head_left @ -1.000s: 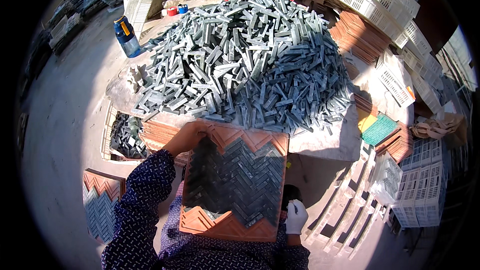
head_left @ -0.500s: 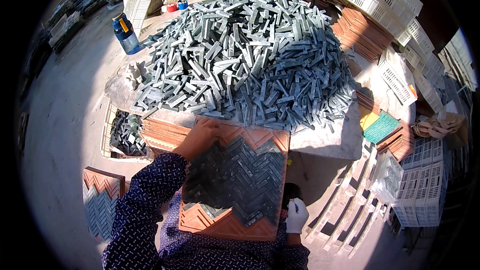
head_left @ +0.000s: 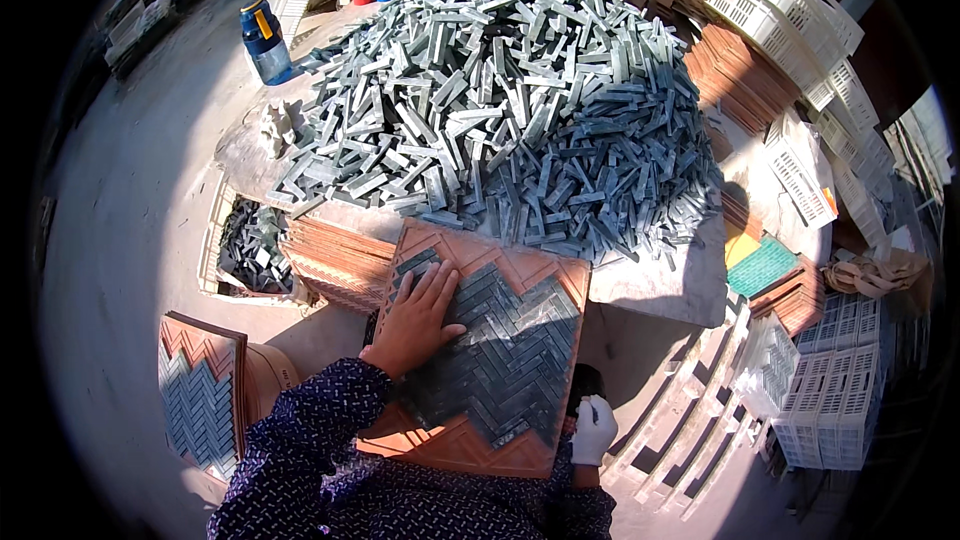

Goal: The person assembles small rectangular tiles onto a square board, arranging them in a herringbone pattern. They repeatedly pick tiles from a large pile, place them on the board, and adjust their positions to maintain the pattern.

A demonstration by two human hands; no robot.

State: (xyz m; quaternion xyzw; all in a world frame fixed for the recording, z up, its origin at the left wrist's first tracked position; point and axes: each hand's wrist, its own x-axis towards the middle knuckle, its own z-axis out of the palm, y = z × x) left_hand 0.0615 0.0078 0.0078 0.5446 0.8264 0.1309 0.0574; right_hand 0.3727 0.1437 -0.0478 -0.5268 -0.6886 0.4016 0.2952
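Observation:
An orange herringbone mould tray (head_left: 440,236) lies tilted in front of my body, its middle filled with dark grey stone strips (head_left: 505,340) in a zigzag. Bare grooves show along its top and bottom. My left hand (head_left: 418,320) rests flat on the strips near the tray's left side, fingers stretched out and holding nothing. Beside the tray's lower right edge, my right hand (head_left: 594,430) wears a white glove with its fingers curled closed. Whatever is in them is hidden. A dark rounded thing (head_left: 585,382) sits just above that glove, partly covered by the tray.
A big heap of loose grey stone strips (head_left: 500,110) covers the table (head_left: 660,290) ahead. Stacked orange trays (head_left: 340,255) and a crate of dark pieces (head_left: 212,250) stand left. A filled tray (head_left: 195,400) lies lower left. Right are a pallet (head_left: 670,420) and white crates (head_left: 825,405).
My left hand has moved from the tray's upper left edge down onto the strips, fingers now spread flat. My right hand stays nearly where it was. The view has shifted slightly.

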